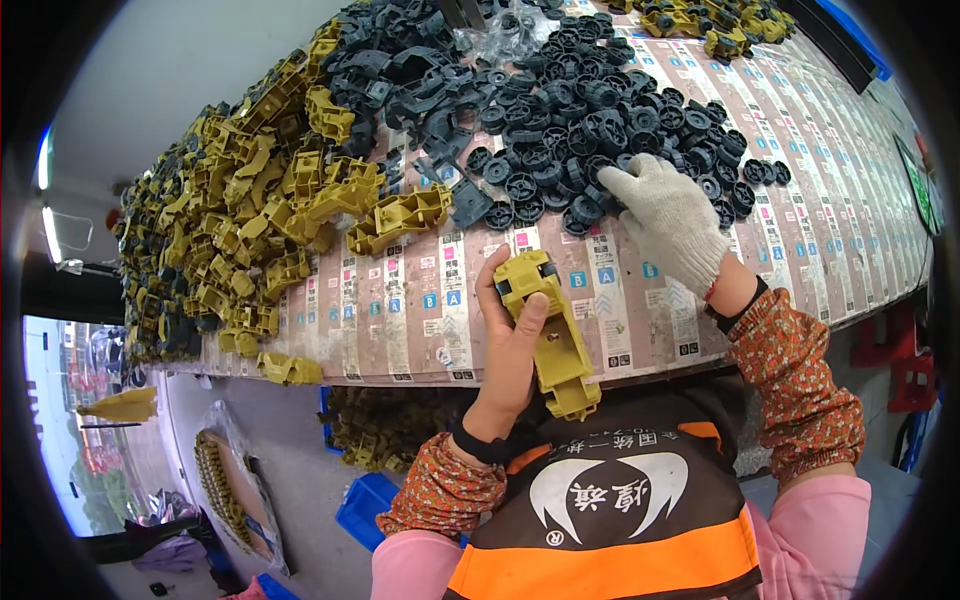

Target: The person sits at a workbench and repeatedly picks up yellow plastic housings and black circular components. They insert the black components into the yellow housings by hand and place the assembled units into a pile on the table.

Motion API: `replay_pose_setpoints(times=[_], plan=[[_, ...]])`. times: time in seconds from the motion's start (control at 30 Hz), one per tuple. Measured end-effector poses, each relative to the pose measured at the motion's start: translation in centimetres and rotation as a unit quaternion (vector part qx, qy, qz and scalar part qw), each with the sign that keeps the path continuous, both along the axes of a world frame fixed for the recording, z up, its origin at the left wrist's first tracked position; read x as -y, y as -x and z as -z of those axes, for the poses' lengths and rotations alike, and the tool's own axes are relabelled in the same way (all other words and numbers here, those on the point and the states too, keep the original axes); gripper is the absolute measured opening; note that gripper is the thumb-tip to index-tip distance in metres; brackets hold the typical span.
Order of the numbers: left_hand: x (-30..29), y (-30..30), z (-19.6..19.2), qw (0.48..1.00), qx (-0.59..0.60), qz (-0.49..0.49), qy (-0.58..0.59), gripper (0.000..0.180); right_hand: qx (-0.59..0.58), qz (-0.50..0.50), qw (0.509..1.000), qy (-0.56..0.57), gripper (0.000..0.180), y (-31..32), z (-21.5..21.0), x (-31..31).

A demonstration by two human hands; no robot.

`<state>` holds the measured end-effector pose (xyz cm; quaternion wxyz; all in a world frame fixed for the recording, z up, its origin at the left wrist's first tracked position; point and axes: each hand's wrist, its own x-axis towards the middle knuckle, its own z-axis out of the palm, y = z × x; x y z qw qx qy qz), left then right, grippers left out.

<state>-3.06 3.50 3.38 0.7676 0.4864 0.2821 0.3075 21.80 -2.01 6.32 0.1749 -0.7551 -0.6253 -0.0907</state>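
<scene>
In my bare left hand (512, 350) is a yellow plastic toy truck body (562, 355), gripped near its upper end with the thumb across it. Dark pieces show at that end of the body. My right hand (668, 215), in a pale knit glove, rests at the near edge of a heap of black toy wheels (600, 130). Its fingers curl down among the wheels, and whatever they pinch is hidden beneath the glove. The truck body is held over the table's front edge, apart from the right hand.
Yellow truck bodies (265, 200) are heaped along the left of the table (830, 220). Dark chassis-like parts (410, 80) lie behind, beside a clear plastic bag (505, 35). More yellow parts (725, 25) sit at the far right. A blue bin (368, 508) stands below the table.
</scene>
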Motion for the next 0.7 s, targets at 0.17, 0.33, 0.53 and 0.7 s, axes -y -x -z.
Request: replay_pose_setpoints(times=[0.17,0.33,0.53,0.7], plan=[[-0.2,0.1,0.5,0.998,0.024,-0.025,0.043,0.065,0.000,0.005,1.000,-0.007,0.028,-0.6,1.3,-0.2],[-0.3,0.0,0.6,0.991,0.081,-0.064,0.088,0.063,-0.205,0.046,0.977,-0.038,0.029,1.5,-1.2,1.5],[-0.2,-0.9,0.0,0.979,0.133,-0.100,0.119,0.064,-0.668,-0.024,0.729,0.148,0.045,6.4,-3.2,6.0],[0.0,-1.2,-0.1,0.980,0.137,-0.110,0.090,0.068,-0.780,0.003,0.611,0.138,0.046,8.7,-3.1,7.4]])
